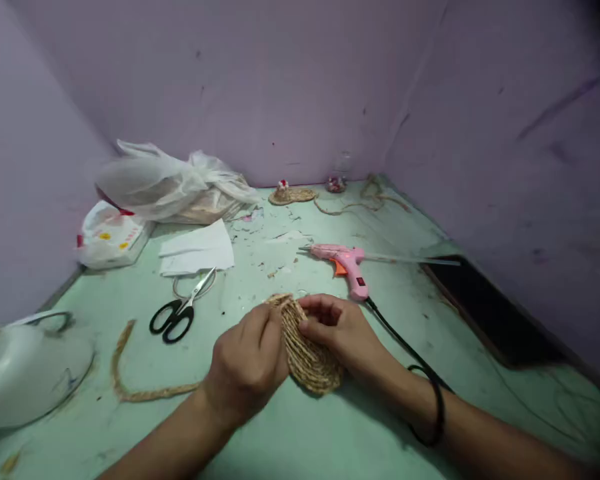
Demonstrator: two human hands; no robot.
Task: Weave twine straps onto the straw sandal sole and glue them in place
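Observation:
Both hands hold a flat, sole-shaped piece of coiled jute rope [313, 363] above the table. My left hand [253, 353] is closed on its upper left edge, thumb and fingers pressed together. At its upper right edge, my right hand [333, 327] pinches the rope between thumb and fingers. The rounded end of the piece points down, and its top is partly covered by the fingers. A loose length of braided jute rope [130, 395] lies left of my left hand and passes out of sight near the wrist. Beyond my right hand rests a pink glue gun [347, 260] with a glue stick in its back.
Black-handled scissors [180, 313] and white paper [197, 250] lie on the left. Behind are a plastic bag [175, 183], a white box [115, 237], a small jute slipper [295, 195] and a jar [337, 183]. A dark flat panel [490, 310] lies right; the black cord [400, 340] runs beneath my right forearm.

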